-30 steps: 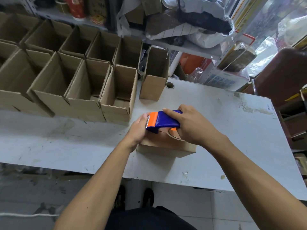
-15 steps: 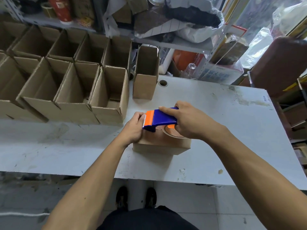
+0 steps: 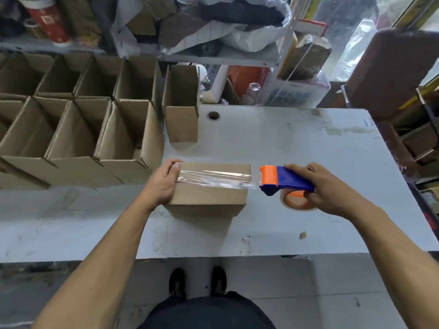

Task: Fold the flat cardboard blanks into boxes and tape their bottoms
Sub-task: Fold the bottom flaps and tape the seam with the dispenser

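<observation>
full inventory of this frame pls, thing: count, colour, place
box being taped: 1, brown, table centre, bottom up
tape strip: 1, clear, across the box top, running to the dispenser
tape dispenser: 1, blue and orange, just right of the box
finished open boxes: several, count runs off frame, brown, table left in rows
single open box: 1, brown, behind the taped box
table: 1, white, scuffed, with a cable hole
shelf clutter: bags, cardboard, a red tube, behind the table
shoes: 2, black, floor below
left hand: grips the box's left end
right hand: grips the dispenser
</observation>
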